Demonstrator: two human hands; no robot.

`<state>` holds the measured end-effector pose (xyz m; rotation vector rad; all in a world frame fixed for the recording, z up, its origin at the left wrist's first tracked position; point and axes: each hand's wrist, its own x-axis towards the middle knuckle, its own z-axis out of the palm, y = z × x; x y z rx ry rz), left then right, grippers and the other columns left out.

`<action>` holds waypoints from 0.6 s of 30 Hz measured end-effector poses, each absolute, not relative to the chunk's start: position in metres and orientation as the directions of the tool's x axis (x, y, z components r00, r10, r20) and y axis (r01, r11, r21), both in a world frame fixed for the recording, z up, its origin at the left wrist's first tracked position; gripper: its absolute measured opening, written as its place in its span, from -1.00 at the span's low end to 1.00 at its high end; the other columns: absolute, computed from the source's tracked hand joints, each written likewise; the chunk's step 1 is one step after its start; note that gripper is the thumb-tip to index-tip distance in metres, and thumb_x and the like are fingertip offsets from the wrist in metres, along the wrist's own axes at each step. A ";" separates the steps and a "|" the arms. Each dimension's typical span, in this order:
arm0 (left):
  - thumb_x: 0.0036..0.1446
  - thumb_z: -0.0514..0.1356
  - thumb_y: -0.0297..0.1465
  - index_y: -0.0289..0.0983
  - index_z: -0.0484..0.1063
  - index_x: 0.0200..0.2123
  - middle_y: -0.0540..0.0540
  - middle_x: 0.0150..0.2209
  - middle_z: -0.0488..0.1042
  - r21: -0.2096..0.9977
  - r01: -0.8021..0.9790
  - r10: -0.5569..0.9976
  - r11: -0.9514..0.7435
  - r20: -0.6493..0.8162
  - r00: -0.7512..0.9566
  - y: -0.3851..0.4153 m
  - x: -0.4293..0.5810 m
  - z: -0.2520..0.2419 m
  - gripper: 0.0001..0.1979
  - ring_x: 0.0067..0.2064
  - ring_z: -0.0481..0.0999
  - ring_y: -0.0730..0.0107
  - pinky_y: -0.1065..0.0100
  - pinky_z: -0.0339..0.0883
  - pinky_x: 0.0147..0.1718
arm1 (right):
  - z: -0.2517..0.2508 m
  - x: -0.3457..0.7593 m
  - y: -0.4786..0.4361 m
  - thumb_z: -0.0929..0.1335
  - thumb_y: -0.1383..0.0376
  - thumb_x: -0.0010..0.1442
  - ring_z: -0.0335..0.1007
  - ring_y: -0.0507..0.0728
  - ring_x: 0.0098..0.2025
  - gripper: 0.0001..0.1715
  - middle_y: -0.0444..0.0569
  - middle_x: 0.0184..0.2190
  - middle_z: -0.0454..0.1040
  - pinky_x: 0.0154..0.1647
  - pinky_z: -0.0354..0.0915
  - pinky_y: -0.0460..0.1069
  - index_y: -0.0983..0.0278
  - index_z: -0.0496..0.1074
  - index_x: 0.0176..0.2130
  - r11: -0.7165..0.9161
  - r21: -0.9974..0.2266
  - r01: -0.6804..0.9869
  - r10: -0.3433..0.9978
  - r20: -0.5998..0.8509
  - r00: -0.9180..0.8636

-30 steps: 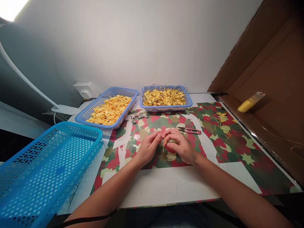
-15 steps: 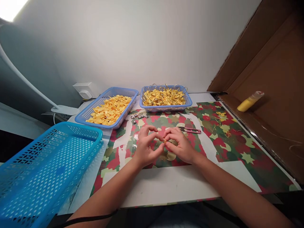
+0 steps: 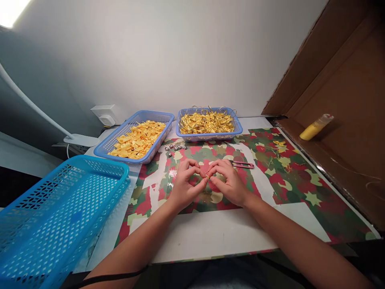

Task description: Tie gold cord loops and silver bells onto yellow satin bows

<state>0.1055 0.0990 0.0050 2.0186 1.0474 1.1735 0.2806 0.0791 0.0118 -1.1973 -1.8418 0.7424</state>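
My left hand (image 3: 187, 184) and my right hand (image 3: 229, 181) meet at the fingertips over the camouflage-patterned sheet (image 3: 207, 206). Between the pinched fingers of both hands is a tiny yellow piece (image 3: 207, 176), mostly covered, so its shape cannot be made out. Just beyond my right hand lies a pair of pink-handled snips (image 3: 245, 165). Several small silvery bells (image 3: 177, 147) rest on the sheet beyond my left hand. Behind them stand a blue basket of yellow fabric pieces (image 3: 128, 156) and a second blue basket of yellow pieces with gold cords (image 3: 210, 138).
An empty turquoise basket (image 3: 73, 216) stands at the left, near a white lamp base (image 3: 81, 139). Yellow scraps and thread bits (image 3: 281, 150) lie on the right of the sheet. A spool of yellow thread (image 3: 315, 127) stands by the cardboard wall (image 3: 339, 76).
The fingers of both hands have shifted slightly around the small piece, and more yellow shows between them. The view has moved a little; the baskets stay in place.
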 end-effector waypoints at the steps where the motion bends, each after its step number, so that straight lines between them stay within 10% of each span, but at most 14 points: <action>1: 0.06 0.25 -0.42 -0.22 0.43 -0.47 -0.08 -0.26 0.32 0.786 0.334 0.848 -0.521 0.430 0.311 0.099 0.106 0.005 -0.92 -0.12 0.36 0.23 0.18 0.23 -0.04 | 0.011 0.281 0.080 0.28 0.35 0.20 0.21 0.17 -0.08 -0.84 -0.03 -0.20 0.43 -0.02 0.17 0.12 0.23 0.45 -0.38 0.363 -0.819 0.445 0.931 0.295 -0.216; 18: 0.06 0.27 -0.44 -0.23 0.46 -0.46 -0.05 -0.28 0.28 0.745 0.365 0.819 -0.559 0.427 0.382 0.101 0.104 0.005 -0.93 -0.16 0.33 0.29 0.21 0.21 -0.06 | 0.011 0.282 0.087 0.36 0.20 0.12 0.33 0.17 0.01 -0.78 0.01 -0.24 0.46 0.08 0.19 0.08 0.26 0.45 -0.49 0.124 -0.974 0.187 0.984 0.096 -0.152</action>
